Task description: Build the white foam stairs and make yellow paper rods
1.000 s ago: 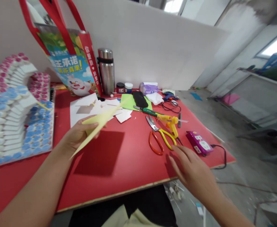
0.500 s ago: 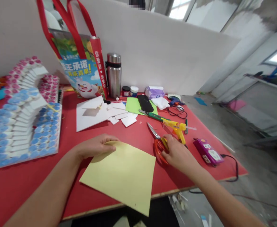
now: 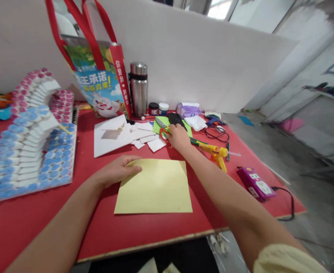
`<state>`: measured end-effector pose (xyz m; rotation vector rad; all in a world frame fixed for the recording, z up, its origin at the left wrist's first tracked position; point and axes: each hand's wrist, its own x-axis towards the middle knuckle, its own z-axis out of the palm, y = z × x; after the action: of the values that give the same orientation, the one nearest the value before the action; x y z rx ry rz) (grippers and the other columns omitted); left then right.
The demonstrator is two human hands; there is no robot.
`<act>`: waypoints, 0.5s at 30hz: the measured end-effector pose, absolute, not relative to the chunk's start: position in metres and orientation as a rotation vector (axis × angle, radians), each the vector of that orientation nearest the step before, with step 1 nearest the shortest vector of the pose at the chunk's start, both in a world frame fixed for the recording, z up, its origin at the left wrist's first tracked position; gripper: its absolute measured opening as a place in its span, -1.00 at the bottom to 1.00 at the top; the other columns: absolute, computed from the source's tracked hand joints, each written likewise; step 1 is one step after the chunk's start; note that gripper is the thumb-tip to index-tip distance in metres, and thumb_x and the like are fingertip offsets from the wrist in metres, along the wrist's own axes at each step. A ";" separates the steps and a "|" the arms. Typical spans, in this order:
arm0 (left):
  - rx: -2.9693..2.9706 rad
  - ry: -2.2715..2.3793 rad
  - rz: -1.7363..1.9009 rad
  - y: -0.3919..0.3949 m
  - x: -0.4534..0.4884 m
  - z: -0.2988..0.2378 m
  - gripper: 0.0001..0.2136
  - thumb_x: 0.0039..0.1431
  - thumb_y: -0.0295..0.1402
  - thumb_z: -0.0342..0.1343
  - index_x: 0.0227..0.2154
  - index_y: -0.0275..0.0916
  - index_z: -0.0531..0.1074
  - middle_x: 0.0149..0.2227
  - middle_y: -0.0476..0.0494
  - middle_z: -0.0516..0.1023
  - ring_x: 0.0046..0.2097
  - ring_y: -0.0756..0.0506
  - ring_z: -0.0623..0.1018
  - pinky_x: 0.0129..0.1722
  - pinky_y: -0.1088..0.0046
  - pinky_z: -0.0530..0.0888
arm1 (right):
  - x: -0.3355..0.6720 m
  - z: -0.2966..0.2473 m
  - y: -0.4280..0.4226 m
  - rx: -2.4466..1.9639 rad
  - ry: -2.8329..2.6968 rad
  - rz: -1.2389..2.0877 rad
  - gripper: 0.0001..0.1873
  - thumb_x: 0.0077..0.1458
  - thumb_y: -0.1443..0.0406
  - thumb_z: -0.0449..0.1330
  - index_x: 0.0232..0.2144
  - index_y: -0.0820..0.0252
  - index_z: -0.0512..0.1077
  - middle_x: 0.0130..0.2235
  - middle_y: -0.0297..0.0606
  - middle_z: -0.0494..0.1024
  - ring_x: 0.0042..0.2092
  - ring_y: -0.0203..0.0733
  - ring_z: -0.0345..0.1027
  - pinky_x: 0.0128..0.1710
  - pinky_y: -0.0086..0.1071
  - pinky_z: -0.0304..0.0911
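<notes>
Right hand [image 3: 178,137] grip closed on orange-handled scissors [image 3: 163,132]; left hand [image 3: 116,171] unclasped, pressing flat pale-yellow sheet [image 3: 155,187].

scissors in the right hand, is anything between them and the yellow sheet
Only flat white paper scraps lie on the red table between the scissors, held in the right hand, and the yellow sheet. Nothing upright stands there. The left hand rests on that sheet's upper left corner.

Left hand [image 3: 117,171] and right hand [image 3: 178,137] bare; pale yellow right sleeve [image 3: 283,259].
</notes>
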<state>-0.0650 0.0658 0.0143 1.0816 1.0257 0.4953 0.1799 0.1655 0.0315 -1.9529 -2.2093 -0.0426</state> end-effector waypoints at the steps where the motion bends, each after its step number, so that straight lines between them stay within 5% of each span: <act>1: 1.079 1.045 0.521 0.066 -0.064 0.014 -0.53 0.00 -0.14 0.40 -0.06 -0.27 0.54 -0.21 -0.21 0.71 -0.28 -0.16 0.67 -0.30 0.38 0.54 | 0.181 0.029 0.166 -1.940 -2.216 -0.045 -0.63 0.30 0.39 0.04 0.08 0.41 0.44 0.03 0.15 0.48 0.03 0.10 0.42 -0.04 -0.24 0.25; 6: 1.039 1.102 0.584 0.067 -0.060 0.012 -0.53 -0.05 -0.19 0.42 -0.08 -0.30 0.54 -0.28 -0.20 0.70 -0.34 -0.16 0.66 -0.36 0.38 0.53 | 0.203 0.036 0.139 -1.643 -2.091 0.025 -0.62 0.33 0.39 0.00 0.09 0.35 0.47 0.02 0.06 0.55 0.00 0.02 0.45 0.01 -0.23 0.28; 10: 0.997 1.101 0.672 0.066 -0.057 0.011 -0.54 -0.06 -0.23 0.43 -0.08 -0.28 0.54 -0.31 -0.17 0.70 -0.36 -0.15 0.66 -0.37 0.38 0.54 | 0.222 0.041 0.111 -1.399 -1.912 0.346 -0.73 0.32 0.25 0.10 -0.11 0.22 0.57 -0.25 -0.19 0.66 -0.26 -0.12 0.51 -0.19 -0.31 0.35; 15: 1.016 1.176 0.816 0.069 -0.053 0.006 -0.58 -0.03 -0.17 0.44 -0.15 -0.27 0.54 -0.32 -0.15 0.70 -0.37 -0.13 0.67 -0.38 0.41 0.55 | 0.226 0.022 0.098 -1.288 -1.835 0.538 -0.67 0.17 0.15 0.28 -0.07 0.19 0.59 -0.10 -0.14 0.67 -0.12 -0.06 0.54 -0.11 -0.23 0.38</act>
<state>-0.0531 0.0693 0.0056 1.0160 1.1760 0.8155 0.2258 0.0976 0.0224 -1.2879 -1.8353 0.5381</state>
